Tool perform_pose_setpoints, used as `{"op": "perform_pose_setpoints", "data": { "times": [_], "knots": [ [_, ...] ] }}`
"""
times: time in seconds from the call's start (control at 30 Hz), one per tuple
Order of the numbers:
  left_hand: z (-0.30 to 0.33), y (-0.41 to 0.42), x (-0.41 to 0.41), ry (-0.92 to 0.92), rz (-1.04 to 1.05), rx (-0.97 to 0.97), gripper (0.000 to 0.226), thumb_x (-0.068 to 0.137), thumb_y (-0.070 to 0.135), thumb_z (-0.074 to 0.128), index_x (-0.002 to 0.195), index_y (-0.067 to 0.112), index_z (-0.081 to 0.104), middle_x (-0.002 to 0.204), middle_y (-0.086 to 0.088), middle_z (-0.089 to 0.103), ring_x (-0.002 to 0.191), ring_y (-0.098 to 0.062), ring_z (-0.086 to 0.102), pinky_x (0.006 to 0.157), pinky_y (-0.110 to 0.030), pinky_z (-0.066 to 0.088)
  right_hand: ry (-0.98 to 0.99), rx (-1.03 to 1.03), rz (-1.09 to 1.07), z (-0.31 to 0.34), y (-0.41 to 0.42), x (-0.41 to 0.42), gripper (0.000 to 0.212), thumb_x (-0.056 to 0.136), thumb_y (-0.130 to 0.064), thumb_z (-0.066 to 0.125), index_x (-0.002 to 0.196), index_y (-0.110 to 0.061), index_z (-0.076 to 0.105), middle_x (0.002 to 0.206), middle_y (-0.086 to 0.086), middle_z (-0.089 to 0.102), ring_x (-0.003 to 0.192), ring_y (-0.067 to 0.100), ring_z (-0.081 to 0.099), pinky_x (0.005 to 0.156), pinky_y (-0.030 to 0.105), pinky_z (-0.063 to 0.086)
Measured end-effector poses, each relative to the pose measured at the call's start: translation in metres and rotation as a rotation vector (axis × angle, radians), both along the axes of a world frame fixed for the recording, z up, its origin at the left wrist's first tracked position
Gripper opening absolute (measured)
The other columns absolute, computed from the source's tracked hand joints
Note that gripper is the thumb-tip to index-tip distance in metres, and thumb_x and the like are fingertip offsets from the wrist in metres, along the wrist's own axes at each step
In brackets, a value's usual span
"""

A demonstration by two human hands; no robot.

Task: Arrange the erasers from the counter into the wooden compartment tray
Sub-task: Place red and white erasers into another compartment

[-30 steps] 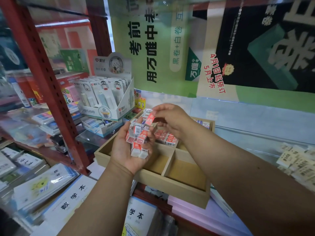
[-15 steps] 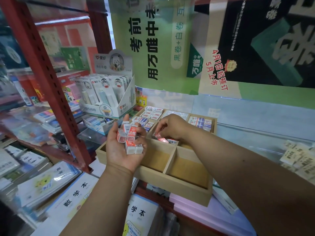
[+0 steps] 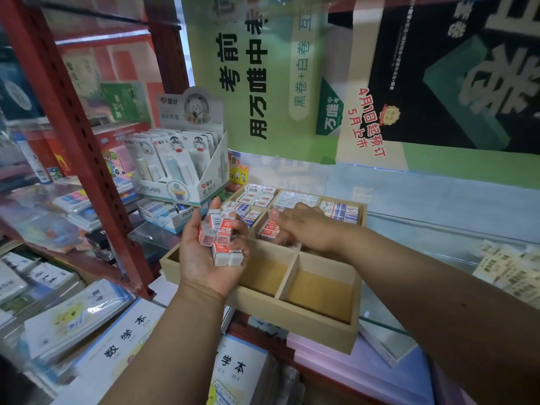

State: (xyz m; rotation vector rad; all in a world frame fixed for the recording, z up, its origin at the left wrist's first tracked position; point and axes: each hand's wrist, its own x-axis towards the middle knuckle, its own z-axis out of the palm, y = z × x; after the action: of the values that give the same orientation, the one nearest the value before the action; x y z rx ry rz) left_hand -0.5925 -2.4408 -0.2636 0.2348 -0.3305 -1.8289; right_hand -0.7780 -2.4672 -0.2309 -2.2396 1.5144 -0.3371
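The wooden compartment tray (image 3: 292, 315) sits on a stack in front of me. Its back compartments hold rows of small white erasers (image 3: 260, 197); the two front compartments on the right show bare wood. My left hand (image 3: 201, 264) is palm up over the tray's left side, cupping several red-and-white 2B erasers (image 3: 223, 233). My right hand (image 3: 306, 226) is palm down over the middle compartment, fingers spread and resting on the red 2B erasers (image 3: 269, 230) lying there. It hides part of that compartment.
A white display box of carded stationery (image 3: 181, 173) stands behind and left of the tray. A red shelf post (image 3: 76, 118) rises at the left, with exercise books (image 3: 117, 343) below. Pink boxes (image 3: 350, 372) lie under the tray; paper labels (image 3: 511, 273) sit at right.
My right hand took one eraser from the pile in my left hand, lowered it into the middle compartment and let it go. My left hand sank a little and holds fewer erasers.
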Motion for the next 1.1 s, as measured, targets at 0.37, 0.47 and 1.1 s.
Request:
{"op": "perform_pose_setpoints", "data": {
  "times": [0.37,0.47,1.1],
  "knots": [
    [0.001,0.002,-0.003,-0.030,0.014,0.005,0.041,0.092,0.049,0.046,0.126,0.030,0.058,0.083,-0.006,0.063,0.065,-0.009,0.056,0.044,-0.013,0.039,0.151,-0.188,-0.043,-0.017,-0.021,-0.003,0.033,0.093,-0.043,0.051,0.087,-0.021,0.075,0.081,-0.006,0.052,0.094,0.015,0.045,0.082,0.031,0.034],
    [0.001,0.001,-0.003,-0.033,0.011,0.006,0.041,0.091,0.049,0.047,0.127,0.031,0.057,0.084,-0.005,0.062,0.066,-0.009,0.056,0.045,-0.013,0.039,-0.003,-0.154,-0.110,-0.021,-0.027,-0.001,0.009,0.079,-0.031,0.073,0.080,-0.023,0.073,0.070,-0.015,0.054,0.078,0.011,0.054,0.068,0.027,0.041],
    [0.000,-0.001,-0.003,-0.038,0.001,0.004,0.047,0.090,0.048,0.047,0.134,0.032,0.054,0.084,-0.005,0.060,0.064,-0.010,0.056,0.042,-0.013,0.040,-0.196,-0.087,-0.177,-0.020,-0.030,0.011,0.008,0.078,-0.006,0.069,0.082,-0.013,0.069,0.072,-0.009,0.060,0.068,0.009,0.052,0.054,0.020,0.037]
  ]
}}
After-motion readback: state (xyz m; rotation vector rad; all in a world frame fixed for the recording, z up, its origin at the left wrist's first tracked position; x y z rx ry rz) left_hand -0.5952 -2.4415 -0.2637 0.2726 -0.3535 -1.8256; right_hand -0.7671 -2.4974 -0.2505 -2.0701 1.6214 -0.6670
